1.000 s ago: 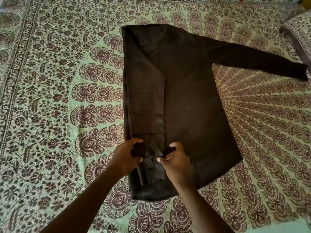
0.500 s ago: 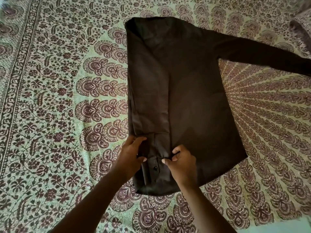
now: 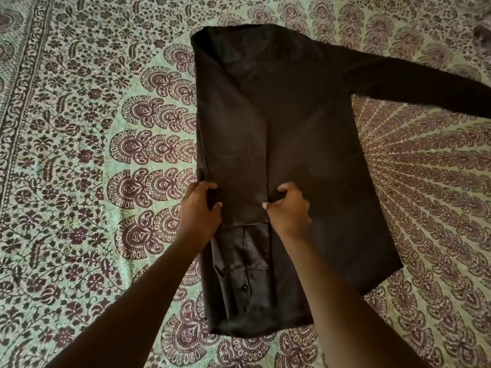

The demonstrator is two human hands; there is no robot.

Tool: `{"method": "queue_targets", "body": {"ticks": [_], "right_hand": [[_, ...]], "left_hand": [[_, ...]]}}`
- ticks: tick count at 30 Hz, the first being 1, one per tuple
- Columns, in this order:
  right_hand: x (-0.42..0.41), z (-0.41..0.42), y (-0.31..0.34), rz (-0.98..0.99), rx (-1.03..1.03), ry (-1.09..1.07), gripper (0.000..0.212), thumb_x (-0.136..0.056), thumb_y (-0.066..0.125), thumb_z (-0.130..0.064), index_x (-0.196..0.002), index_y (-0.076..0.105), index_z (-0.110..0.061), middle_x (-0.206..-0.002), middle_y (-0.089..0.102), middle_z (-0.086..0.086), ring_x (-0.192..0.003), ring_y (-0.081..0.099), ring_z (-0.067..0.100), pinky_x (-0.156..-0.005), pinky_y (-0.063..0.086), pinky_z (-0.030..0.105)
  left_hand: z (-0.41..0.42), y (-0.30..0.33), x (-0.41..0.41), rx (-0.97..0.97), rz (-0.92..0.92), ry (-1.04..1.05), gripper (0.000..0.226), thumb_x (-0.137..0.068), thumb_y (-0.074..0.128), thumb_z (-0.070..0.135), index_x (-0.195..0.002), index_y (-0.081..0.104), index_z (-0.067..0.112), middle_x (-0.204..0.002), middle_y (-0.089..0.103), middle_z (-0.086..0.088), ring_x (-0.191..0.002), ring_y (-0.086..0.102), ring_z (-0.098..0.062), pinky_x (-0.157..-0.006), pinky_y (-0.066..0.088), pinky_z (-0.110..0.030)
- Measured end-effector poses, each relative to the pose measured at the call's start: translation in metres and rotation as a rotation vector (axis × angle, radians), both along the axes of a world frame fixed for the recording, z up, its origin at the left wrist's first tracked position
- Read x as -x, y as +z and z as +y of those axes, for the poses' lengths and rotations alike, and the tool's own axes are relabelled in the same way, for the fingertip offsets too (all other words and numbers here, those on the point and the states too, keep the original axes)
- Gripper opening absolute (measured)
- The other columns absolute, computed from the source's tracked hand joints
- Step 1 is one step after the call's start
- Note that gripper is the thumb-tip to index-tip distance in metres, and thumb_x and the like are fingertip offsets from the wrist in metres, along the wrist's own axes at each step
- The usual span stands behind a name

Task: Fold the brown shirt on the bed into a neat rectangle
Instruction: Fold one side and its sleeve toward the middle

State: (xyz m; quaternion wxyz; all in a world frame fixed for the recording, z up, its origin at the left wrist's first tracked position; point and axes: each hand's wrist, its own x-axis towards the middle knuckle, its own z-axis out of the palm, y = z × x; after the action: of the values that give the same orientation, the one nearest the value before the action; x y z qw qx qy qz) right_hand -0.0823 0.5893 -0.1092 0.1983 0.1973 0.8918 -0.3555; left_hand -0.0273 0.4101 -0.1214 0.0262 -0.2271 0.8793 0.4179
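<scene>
The brown shirt [image 3: 305, 144] lies flat on the bed, collar end far from me. Its left side is folded over the body, with that sleeve laid down the fold and its buttoned cuff [image 3: 243, 282] near the hem. The other sleeve [image 3: 414, 78] stretches out to the right. My left hand [image 3: 200, 208] pinches the left edge of the folded strip. My right hand [image 3: 288, 208] pinches the strip's inner edge, about level with the left hand. Both hands grip fabric above the cuff.
The bed is covered by a green sheet [image 3: 87, 155] with a maroon floral mandala print. A patterned border band [image 3: 24, 83] runs along the far left. A dark blurred shape [image 3: 482, 34] sits at the upper right corner.
Both hands have moved up the folded sleeve strip, away from the cuff and toward the middle of the shirt. The cuff and button now lie uncovered below them.
</scene>
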Motion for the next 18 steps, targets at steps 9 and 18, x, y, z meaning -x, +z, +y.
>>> {"method": "queue_targets", "body": {"ticks": [9,18], "right_hand": [[0.051,0.007,0.003,0.043,-0.087,0.031,0.034,-0.086,0.077,-0.043,-0.111,0.058,-0.031,-0.101,0.066,-0.01,-0.095,0.047,0.013,-0.094,0.033,0.045],[0.211,-0.042,-0.004,0.184,0.008,0.258,0.05,-0.089,0.069,-0.058,-0.128,0.064,-0.027,-0.14,0.045,0.002,-0.134,0.041,0.029,-0.106,0.038,0.058]], "left_hand": [[-0.014,0.0,0.065,0.002,0.007,0.086,0.058,-0.086,0.075,0.01,-0.138,0.052,0.019,-0.128,0.055,-0.004,-0.104,0.06,-0.018,-0.082,0.051,-0.023],[-0.055,0.016,0.225,-0.043,0.05,0.276,0.061,-0.088,0.075,0.025,-0.14,0.043,0.02,-0.138,0.055,-0.009,-0.122,0.056,-0.024,-0.1,0.049,-0.04]]}}
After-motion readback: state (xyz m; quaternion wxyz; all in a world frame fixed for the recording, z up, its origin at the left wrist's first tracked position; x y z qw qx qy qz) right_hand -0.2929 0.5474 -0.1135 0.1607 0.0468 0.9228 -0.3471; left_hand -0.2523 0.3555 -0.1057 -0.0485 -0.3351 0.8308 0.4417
